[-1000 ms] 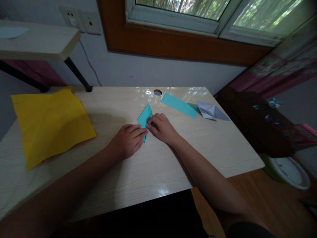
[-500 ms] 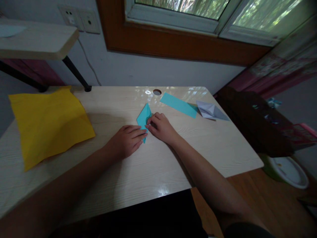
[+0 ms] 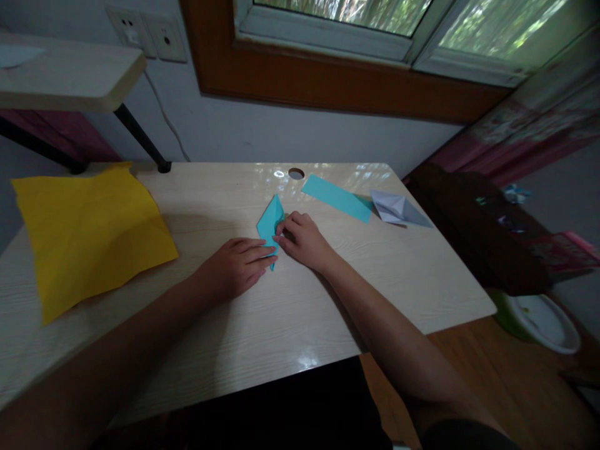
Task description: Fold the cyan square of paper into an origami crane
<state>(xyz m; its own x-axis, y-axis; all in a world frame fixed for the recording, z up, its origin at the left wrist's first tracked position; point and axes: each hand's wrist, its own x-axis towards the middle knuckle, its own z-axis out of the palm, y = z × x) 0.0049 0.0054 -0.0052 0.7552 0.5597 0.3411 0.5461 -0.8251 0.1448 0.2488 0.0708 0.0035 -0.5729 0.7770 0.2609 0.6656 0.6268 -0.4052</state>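
A kite-shaped folded sheet of turquoise paper (image 3: pixel 269 220) lies on the desk between my hands, its upper point facing the wall. My left hand (image 3: pixel 237 265) rests over its lower part with fingers stretched out flat, pressing it to the desk. At the paper's right edge, the thumb and forefinger of my right hand (image 3: pixel 302 240) are closed in a pinch. The lower tip of the paper shows just below my left fingertips. Parts of the fold are hidden beneath the fingers.
A large yellow sheet (image 3: pixel 100 237) lies at the left of the desk (image 3: pixel 281 337). Behind my right hand are a turquoise paper strip (image 3: pixel 336 199) and a folded pale paper piece (image 3: pixel 396 207). A raised shelf (image 3: pixel 70 75) stands at the back left. A cable hole (image 3: pixel 296 174) lies near the wall.
The whole view has shifted very slightly. Both hands stay at the folded turquoise paper, in nearly the same pose as before.
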